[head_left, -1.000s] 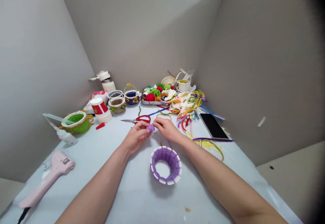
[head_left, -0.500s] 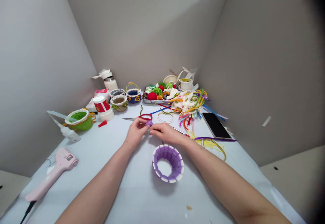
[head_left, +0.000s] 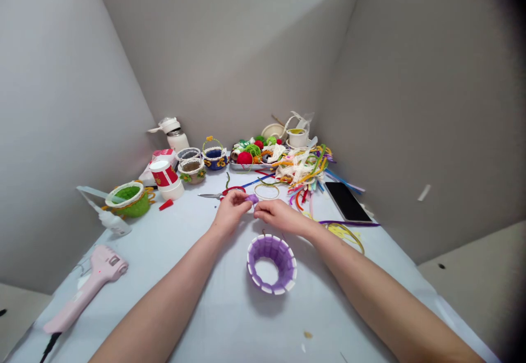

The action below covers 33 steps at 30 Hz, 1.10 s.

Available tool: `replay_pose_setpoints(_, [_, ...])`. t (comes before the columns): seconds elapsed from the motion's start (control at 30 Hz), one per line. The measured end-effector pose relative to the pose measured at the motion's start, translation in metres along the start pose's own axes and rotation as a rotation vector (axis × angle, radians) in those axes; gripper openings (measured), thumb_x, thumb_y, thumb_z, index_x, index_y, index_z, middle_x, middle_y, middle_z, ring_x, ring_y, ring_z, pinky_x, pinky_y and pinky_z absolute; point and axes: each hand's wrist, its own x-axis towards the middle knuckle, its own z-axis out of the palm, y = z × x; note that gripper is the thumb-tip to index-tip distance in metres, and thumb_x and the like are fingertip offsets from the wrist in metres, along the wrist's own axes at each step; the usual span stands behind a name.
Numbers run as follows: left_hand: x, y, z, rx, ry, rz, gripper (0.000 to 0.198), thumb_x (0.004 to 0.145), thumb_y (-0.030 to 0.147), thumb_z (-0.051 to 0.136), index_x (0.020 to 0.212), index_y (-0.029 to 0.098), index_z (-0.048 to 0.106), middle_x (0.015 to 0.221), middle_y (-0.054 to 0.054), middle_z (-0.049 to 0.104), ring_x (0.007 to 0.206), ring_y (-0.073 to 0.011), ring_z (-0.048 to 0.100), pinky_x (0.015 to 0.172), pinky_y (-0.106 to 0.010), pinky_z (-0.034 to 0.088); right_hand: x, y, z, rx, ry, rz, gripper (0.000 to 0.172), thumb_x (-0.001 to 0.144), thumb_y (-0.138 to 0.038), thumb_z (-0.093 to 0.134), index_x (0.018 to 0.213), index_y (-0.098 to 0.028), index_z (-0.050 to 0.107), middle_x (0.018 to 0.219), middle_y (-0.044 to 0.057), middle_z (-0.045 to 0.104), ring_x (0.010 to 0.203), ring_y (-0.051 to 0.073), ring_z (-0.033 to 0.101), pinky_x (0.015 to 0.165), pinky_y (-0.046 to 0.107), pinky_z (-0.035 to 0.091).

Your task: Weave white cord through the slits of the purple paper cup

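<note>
L hand [head_left: 233,212] is gripping a small purple bundle [head_left: 252,199] btwn thumb + fingers, up in front of the basket on the far side. Bundle's sticking out past the fingertips toward the R hand [head_left: 281,215], long axis running roughly side to side AFAICT, but it's p small so can't swear to the exact tilt. R hand is hovering right beside it w/ fingers bunched; can't tell if they're pinching a strand. Purple + white basket [head_left: 289,261] is standing upright below the hands, mouth facing up, axis running vertical. Red-handled scissors [head_left: 223,193] are lying just past the L hand, blades pointing left.
</note>
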Motion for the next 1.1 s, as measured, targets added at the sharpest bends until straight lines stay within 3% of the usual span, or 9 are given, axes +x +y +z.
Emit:
replay_pose_setpoints(0.13, [0.006, 0.008, 0.005, 0.298, -0.329, 0.032, 0.018, 0.059, 0.016, 0.076, 0.074, 0.017, 0.066, 0.072, -0.001, 0.065, 0.068, -0.0132, 0.057, 0.063, -0.024, 0.043, -0.010, 0.008, -0.013, -0.024, 0.125, 0.050, 0.019, 0.088, -0.027, 0.053, 0.077, -0.016, 0.064, 0.071, -0.001, 0.060, 0.067, 0.012, 0.050, 0.062, 0.023, 0.034])
replay_pose_setpoints(0.23, [0.008, 0.016, 0.011, 0.155, -0.573, -0.131, 0.022, 0.061, 0.018, 0.077, 0.081, 0.017, 0.067, 0.078, -0.002, 0.067, 0.071, -0.0128, 0.060, 0.064, -0.023, 0.045, -0.015, 0.017, -0.019, 0.046, 0.187, 0.130, 0.024, 0.089, -0.029, 0.050, 0.072, -0.015, 0.060, 0.067, -0.001, 0.055, 0.064, 0.011, 0.047, 0.059, 0.022, 0.034])
replay_pose_setpoints(0.37, [0.014, 0.008, 0.024, -0.157, -0.396, -0.199, 0.029, 0.060, 0.024, 0.082, 0.081, 0.018, 0.063, 0.082, -0.001, 0.066, 0.071, -0.0113, 0.061, 0.067, -0.024, 0.048, -0.024, 0.018, -0.014, 0.070, 0.139, 0.173, 0.024, 0.090, -0.027, 0.046, 0.075, -0.015, 0.060, 0.064, -0.002, 0.055, 0.061, 0.011, 0.048, 0.057, 0.022, 0.034])
replay_pose_setpoints(0.47, [0.016, -0.004, 0.030, 0.000, -0.235, -0.077, 0.027, 0.058, 0.020, 0.081, 0.077, 0.017, 0.062, 0.075, 0.000, 0.063, 0.066, -0.0100, 0.057, 0.063, -0.022, 0.045, -0.032, 0.012, -0.010, 0.045, 0.129, 0.183, 0.021, 0.088, -0.027, 0.051, 0.072, -0.016, 0.059, 0.064, -0.002, 0.055, 0.063, 0.012, 0.049, 0.058, 0.022, 0.033])
replay_pose_setpoints(0.57, [0.012, -0.004, 0.030, 0.205, -0.426, -0.027, 0.024, 0.057, 0.013, 0.080, 0.075, 0.016, 0.065, 0.077, -0.001, 0.065, 0.072, -0.0120, 0.059, 0.066, -0.022, 0.046, -0.038, 0.008, -0.013, 0.002, 0.213, 0.187, 0.024, 0.089, -0.030, 0.049, 0.071, -0.016, 0.058, 0.066, -0.001, 0.056, 0.064, 0.012, 0.048, 0.058, 0.023, 0.031])
replay_pose_setpoints(0.67, [0.005, 0.002, 0.027, 0.048, -0.609, -0.178, 0.026, 0.060, 0.016, 0.080, 0.081, 0.016, 0.064, 0.082, -0.002, 0.065, 0.073, -0.0121, 0.060, 0.067, -0.023, 0.047, -0.040, 0.012, -0.016, 0.004, 0.274, 0.189, 0.025, 0.091, -0.030, 0.046, 0.074, -0.016, 0.057, 0.070, -0.001, 0.056, 0.067, 0.012, 0.048, 0.060, 0.023, 0.033])
replay_pose_setpoints(0.8, [0.004, -0.002, 0.029, -0.236, -0.416, -0.222, 0.030, 0.062, 0.021, 0.081, 0.084, 0.018, 0.060, 0.083, 0.000, 0.062, 0.073, -0.0101, 0.059, 0.071, -0.023, 0.048, -0.039, 0.017, -0.013, 0.013, 0.188, 0.178, 0.022, 0.091, -0.028, 0.047, 0.076, -0.016, 0.057, 0.069, -0.001, 0.055, 0.066, 0.012, 0.048, 0.061, 0.023, 0.034])
replay_pose_setpoints(0.93, [0.006, -0.016, 0.032, 0.006, -0.252, 0.001, 0.026, 0.065, 0.021, 0.077, 0.084, 0.018, 0.060, 0.082, 0.000, 0.061, 0.077, -0.0117, 0.057, 0.073, -0.024, 0.047, -0.041, 0.011, -0.009, -0.046, 0.148, 0.135, 0.022, 0.089, -0.026, 0.051, 0.070, -0.016, 0.056, 0.067, -0.002, 0.054, 0.065, 0.011, 0.047, 0.060, 0.023, 0.031])
replay_pose_setpoints(1.1, [0.001, -0.013, 0.031, 0.252, -0.515, -0.003, 0.019, 0.066, 0.015, 0.073, 0.082, 0.015, 0.063, 0.084, -0.001, 0.063, 0.079, -0.0128, 0.058, 0.073, -0.025, 0.046, -0.043, 0.008, -0.015, -0.012, 0.251, 0.173, 0.022, 0.089, -0.030, 0.051, 0.074, -0.016, 0.058, 0.070, -0.001, 0.056, 0.066, 0.012, 0.048, 0.060, 0.023, 0.033])
